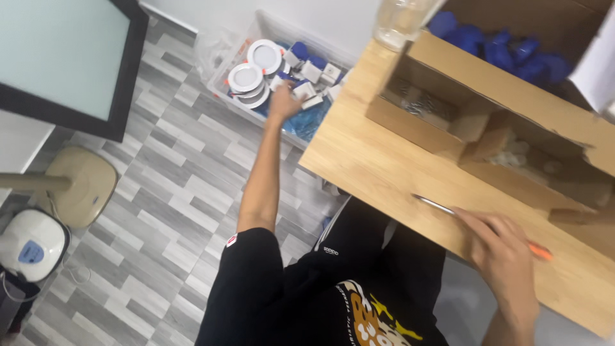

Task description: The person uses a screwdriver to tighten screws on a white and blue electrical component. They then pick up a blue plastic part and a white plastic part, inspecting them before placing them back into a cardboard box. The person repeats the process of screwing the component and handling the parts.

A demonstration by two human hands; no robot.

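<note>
The left hand [282,102] stretches far down to the clear plastic bin [269,29] on the floor, fingers curled among small white square parts [306,91], just beside the round white downlight fittings [246,77]; whether it pinches one I cannot tell. The right hand [503,256] rests loosely spread on the pale wooden desk [371,166], touching the orange-handled screwdriver [477,221]. With the body leaning that way, the right hand could nudge the screwdriver off the near edge.

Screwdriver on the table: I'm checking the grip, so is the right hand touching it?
Touching. The head view shows the right hand lying over the screwdriver on the wooden table, fingers on its shaft, orange handle poking out beyond.
</note>
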